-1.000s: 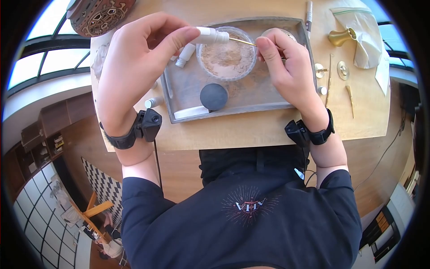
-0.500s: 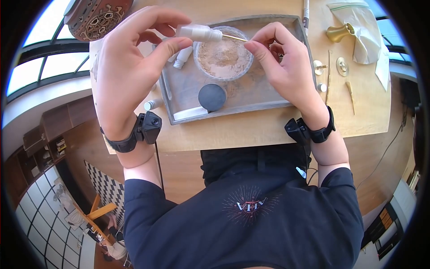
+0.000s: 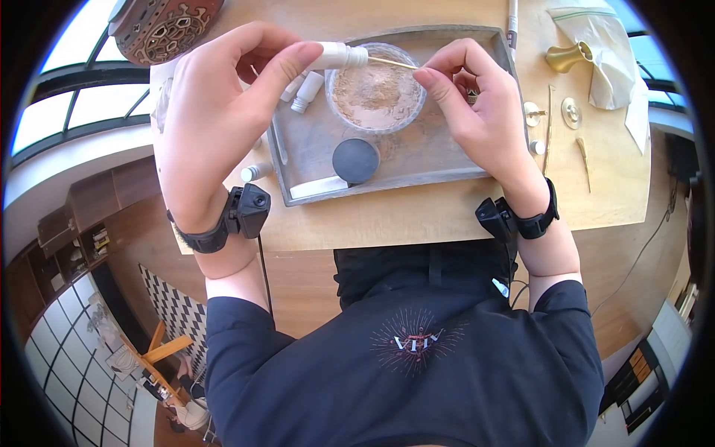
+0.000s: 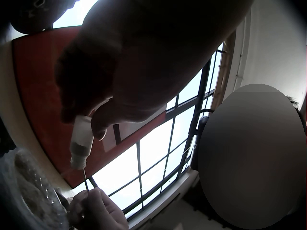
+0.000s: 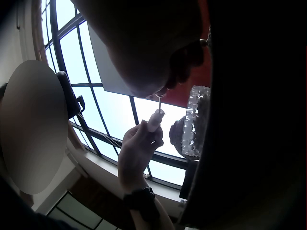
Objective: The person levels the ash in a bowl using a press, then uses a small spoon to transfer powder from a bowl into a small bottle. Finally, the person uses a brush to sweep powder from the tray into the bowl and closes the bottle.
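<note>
In the head view my left hand (image 3: 223, 112) holds a small white bottle (image 3: 345, 56) on its side between thumb and fingers, mouth pointing right. My right hand (image 3: 477, 104) pinches a thin gold-coloured stick (image 3: 392, 62), its far end at the bottle's mouth. Below them a clear bowl (image 3: 334, 114) contains pale brown powder (image 3: 376, 97). From the left wrist view, the bottle (image 4: 81, 139) is translucent, tilted mouth down, with a darker fill near its neck. The right wrist view shows the stick (image 5: 159, 104) running in line with the bottle.
A grey tray (image 3: 417, 165) bears the bowl, a black round lid (image 3: 355, 161), a white strip (image 3: 319, 187) and white bottles (image 3: 307, 91). Another bottle (image 3: 255, 173) lies left of it. To the right are a brass vase (image 3: 570, 56), slim brass tools (image 3: 583, 162) and a plastic bag (image 3: 607, 86).
Half a second ago my left fingers were spread looser around the bottle, with more of it showing; now thumb and fingers cover its base again. The stick stays pinched, at the bottle's mouth.
</note>
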Demonstrator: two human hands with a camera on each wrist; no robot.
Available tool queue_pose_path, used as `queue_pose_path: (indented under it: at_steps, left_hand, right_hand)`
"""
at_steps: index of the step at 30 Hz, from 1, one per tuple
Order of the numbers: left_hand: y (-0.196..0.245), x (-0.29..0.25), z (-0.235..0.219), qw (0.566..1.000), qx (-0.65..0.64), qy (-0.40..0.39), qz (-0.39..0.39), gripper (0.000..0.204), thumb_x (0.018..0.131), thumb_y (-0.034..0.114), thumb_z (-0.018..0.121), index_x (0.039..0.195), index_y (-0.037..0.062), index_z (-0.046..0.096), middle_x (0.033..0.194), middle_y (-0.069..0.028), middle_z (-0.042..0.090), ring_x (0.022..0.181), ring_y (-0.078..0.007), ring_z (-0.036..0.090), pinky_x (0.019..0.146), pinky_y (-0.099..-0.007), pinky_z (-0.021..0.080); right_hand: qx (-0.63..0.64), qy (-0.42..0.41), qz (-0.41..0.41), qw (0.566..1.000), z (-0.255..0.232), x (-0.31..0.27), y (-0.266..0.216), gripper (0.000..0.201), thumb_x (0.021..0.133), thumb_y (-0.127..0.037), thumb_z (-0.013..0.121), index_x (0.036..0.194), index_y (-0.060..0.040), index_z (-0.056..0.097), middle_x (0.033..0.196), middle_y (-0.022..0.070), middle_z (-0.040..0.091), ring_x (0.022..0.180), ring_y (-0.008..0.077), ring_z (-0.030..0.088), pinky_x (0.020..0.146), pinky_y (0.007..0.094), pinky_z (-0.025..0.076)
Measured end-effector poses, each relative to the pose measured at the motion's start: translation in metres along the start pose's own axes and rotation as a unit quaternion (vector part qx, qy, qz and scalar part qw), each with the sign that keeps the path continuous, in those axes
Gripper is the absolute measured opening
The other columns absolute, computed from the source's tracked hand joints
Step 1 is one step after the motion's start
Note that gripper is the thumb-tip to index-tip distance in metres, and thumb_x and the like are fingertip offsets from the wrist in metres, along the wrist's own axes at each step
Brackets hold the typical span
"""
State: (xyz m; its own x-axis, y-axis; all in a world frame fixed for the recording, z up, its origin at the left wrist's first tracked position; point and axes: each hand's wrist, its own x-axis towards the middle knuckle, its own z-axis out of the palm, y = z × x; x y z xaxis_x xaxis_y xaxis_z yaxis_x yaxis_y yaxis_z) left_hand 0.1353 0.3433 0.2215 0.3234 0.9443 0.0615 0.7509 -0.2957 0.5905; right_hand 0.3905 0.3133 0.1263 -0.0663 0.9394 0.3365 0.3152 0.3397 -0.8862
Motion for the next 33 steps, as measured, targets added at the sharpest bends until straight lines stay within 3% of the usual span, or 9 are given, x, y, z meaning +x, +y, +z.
queue_pose_path:
  at_steps: [3, 8, 14, 17, 21, 24, 30, 33]
  left_hand:
    - [0.004, 0.0, 0.001, 1.0, 0.004, -0.003, -0.027, 0.033, 0.101, 0.029, 0.071, 0.1, -0.0034, 0.074, 0.08, -0.0006, 0.067, 0.072, -0.0049, 0.054, 0.065, -0.0223, 0.04]
    - [0.003, 0.001, 0.001, 0.999, 0.001, -0.011, -0.04, 0.041, 0.101, 0.036, 0.07, 0.093, -0.0035, 0.075, 0.073, 0.0003, 0.064, 0.065, -0.0038, 0.046, 0.057, -0.0235, 0.032]
    - [0.006, 0.001, -0.001, 0.998, -0.022, -0.035, -0.037, 0.037, 0.101, 0.033, 0.07, 0.096, -0.003, 0.074, 0.076, -0.0007, 0.066, 0.068, -0.0042, 0.05, 0.06, -0.0225, 0.037]
    - [-0.007, 0.002, 0.007, 0.998, -0.037, 0.021, 0.034, 0.034, 0.097, 0.033, 0.074, 0.094, -0.0008, 0.076, 0.066, -0.0039, 0.063, 0.061, -0.0074, 0.052, 0.056, -0.0262, 0.04]
    - [-0.006, 0.003, 0.006, 0.998, -0.026, 0.014, 0.047, 0.029, 0.098, 0.028, 0.074, 0.1, -0.0009, 0.075, 0.075, -0.0041, 0.067, 0.068, -0.0085, 0.056, 0.064, -0.0254, 0.044]
    - [-0.001, 0.003, 0.0, 1.0, 0.003, -0.022, 0.021, 0.027, 0.101, 0.024, 0.071, 0.105, -0.0028, 0.072, 0.085, -0.0024, 0.07, 0.078, -0.008, 0.058, 0.074, -0.0232, 0.046]
    - [0.0, 0.002, -0.001, 1.0, 0.0, -0.029, -0.006, 0.029, 0.101, 0.025, 0.071, 0.106, -0.0029, 0.072, 0.085, -0.0014, 0.069, 0.079, -0.0077, 0.057, 0.074, -0.0233, 0.046]
    - [-0.005, 0.002, 0.0, 1.0, -0.007, -0.013, 0.005, 0.029, 0.101, 0.026, 0.071, 0.106, -0.0026, 0.072, 0.086, -0.0006, 0.068, 0.08, -0.0073, 0.057, 0.074, -0.0228, 0.045]
  right_hand:
    - [-0.026, -0.034, -0.007, 0.999, -0.003, 0.0, 0.007, 0.018, 0.095, -0.017, 0.077, 0.089, -0.0029, 0.068, 0.068, 0.0035, 0.06, 0.056, 0.0102, 0.046, 0.053, 0.0286, 0.036]
    - [-0.009, -0.014, -0.02, 1.0, -0.001, 0.0, 0.003, 0.015, 0.094, -0.015, 0.077, 0.089, -0.0034, 0.07, 0.067, 0.0015, 0.06, 0.054, 0.0094, 0.044, 0.051, 0.0282, 0.034]
    - [-0.003, -0.008, -0.032, 0.999, -0.001, 0.0, 0.007, 0.013, 0.094, -0.015, 0.078, 0.091, -0.0038, 0.071, 0.067, 0.0008, 0.06, 0.055, 0.0087, 0.043, 0.051, 0.0274, 0.033]
    - [-0.009, -0.024, -0.038, 0.999, -0.002, 0.001, 0.014, 0.014, 0.093, -0.016, 0.078, 0.091, -0.0041, 0.071, 0.067, 0.0, 0.059, 0.055, 0.0079, 0.042, 0.05, 0.0271, 0.032]
    - [0.009, 0.013, -0.025, 1.0, 0.001, 0.001, 0.009, 0.013, 0.093, -0.016, 0.079, 0.092, -0.005, 0.072, 0.067, -0.0017, 0.059, 0.055, 0.0067, 0.041, 0.05, 0.0265, 0.032]
    - [-0.004, -0.025, -0.033, 0.999, -0.003, 0.0, 0.017, 0.012, 0.093, -0.015, 0.079, 0.096, -0.0055, 0.072, 0.069, -0.0028, 0.061, 0.055, 0.0056, 0.041, 0.05, 0.0257, 0.032]
    - [0.048, 0.023, -0.035, 0.998, -0.002, -0.002, 0.013, 0.012, 0.094, -0.011, 0.078, 0.102, -0.0045, 0.073, 0.081, -0.0019, 0.069, 0.066, 0.0042, 0.054, 0.06, 0.0199, 0.042]
    - [0.127, 0.089, -0.081, 0.985, -0.001, -0.001, 0.011, 0.009, 0.097, -0.009, 0.076, 0.102, -0.0022, 0.072, 0.088, -0.0001, 0.071, 0.075, 0.0048, 0.061, 0.07, 0.0201, 0.05]
